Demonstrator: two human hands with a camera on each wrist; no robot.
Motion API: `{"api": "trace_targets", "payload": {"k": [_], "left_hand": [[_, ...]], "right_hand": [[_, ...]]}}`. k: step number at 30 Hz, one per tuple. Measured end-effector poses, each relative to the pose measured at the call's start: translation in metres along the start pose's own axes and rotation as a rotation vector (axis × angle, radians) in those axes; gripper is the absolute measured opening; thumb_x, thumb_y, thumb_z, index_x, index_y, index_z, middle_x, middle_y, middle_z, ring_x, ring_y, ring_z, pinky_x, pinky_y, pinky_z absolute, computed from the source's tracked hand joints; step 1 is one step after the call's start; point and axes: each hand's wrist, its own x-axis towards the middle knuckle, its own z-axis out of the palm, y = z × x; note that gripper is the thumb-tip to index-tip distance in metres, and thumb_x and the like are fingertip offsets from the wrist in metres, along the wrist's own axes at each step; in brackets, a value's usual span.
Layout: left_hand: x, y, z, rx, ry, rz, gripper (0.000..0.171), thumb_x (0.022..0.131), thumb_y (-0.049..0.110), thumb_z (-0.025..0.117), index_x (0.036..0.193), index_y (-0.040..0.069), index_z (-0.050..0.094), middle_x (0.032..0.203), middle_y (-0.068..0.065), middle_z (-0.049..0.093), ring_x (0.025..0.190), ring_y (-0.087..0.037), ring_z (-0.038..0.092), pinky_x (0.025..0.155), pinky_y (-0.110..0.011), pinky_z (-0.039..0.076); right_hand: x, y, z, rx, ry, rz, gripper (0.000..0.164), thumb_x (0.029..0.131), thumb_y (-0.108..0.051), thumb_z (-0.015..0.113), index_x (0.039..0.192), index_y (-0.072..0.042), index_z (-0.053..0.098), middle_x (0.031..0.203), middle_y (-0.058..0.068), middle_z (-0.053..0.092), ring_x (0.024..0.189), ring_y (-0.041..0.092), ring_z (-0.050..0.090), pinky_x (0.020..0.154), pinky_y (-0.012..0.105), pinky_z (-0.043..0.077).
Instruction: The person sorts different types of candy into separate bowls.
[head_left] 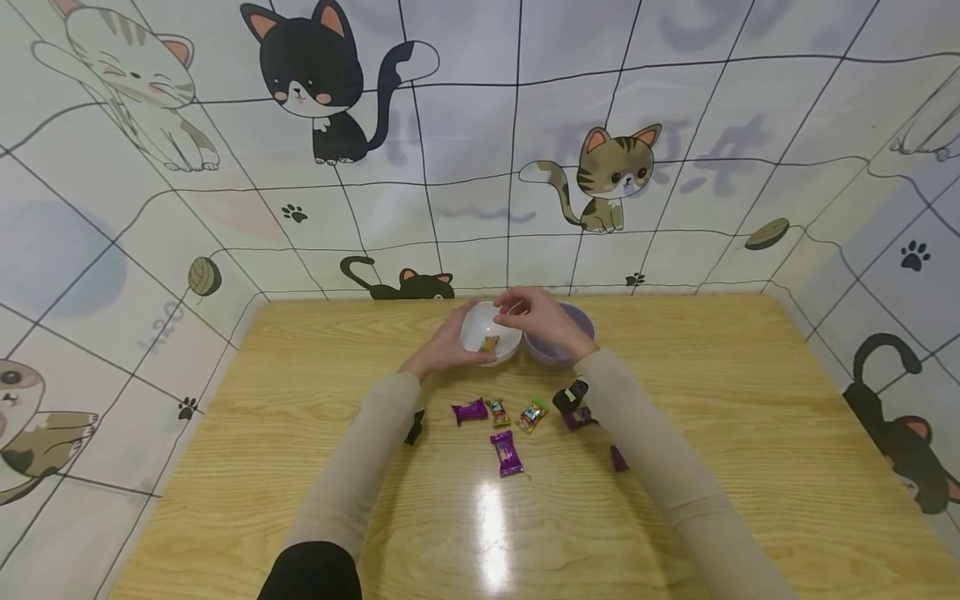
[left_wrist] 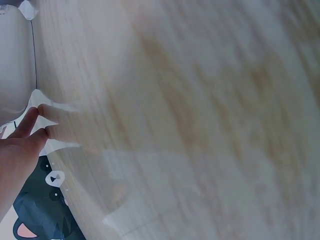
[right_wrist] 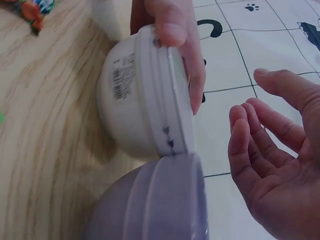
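White bowl (head_left: 475, 329) near the tabletop's back edge (head_left: 675, 302) could tip if the gripping left hand (head_left: 447, 340) slips, with the right hand (head_left: 543, 318) loose.

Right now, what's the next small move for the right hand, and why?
Probably bring the right hand down to a green-edged packet on the table and pinch it. Nothing shows in its fingers, which are apart from the thumb; the left hand already grips the white bowl, where a small colourful packet lies.
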Motion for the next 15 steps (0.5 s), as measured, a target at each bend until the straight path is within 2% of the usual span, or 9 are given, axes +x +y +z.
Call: {"api": "trace_targets", "payload": {"k": [4,9,15], "left_hand": [[0.001,-0.002,0.002,0.007,0.007,0.008,0.111,0.072,0.034,0.085,0.153,0.002,0.016,0.144,-0.019,0.034,0.123,-0.031,0.042,0.103,-0.047,0.036],[0.001,-0.002,0.002,0.016,0.011,-0.013,0.111,0.072,0.035,0.085,0.153,0.002,0.017,0.146,-0.017,0.033,0.129,-0.031,0.038,0.109,-0.047,0.029],[0.001,0.001,0.002,0.011,0.002,-0.037,0.110,0.073,0.030,0.086,0.153,0.004,0.016,0.146,-0.014,0.034,0.128,-0.027,0.039,0.109,-0.044,0.029]], "right_hand": [[-0.006,0.006,-0.002,0.005,0.009,0.018,0.029,0.092,-0.014,0.067,0.113,0.005,0.064,0.103,0.015,0.065,0.092,0.028,0.061,0.081,0.041,0.051],[-0.015,0.011,-0.003,-0.012,0.033,-0.018,0.025,0.092,-0.014,0.067,0.109,0.004,0.066,0.099,0.010,0.066,0.090,0.024,0.061,0.082,0.039,0.049],[-0.026,0.011,-0.003,-0.054,0.036,-0.047,0.019,0.090,-0.011,0.068,0.104,0.001,0.068,0.092,0.006,0.066,0.085,0.021,0.060,0.078,0.037,0.050]]}}
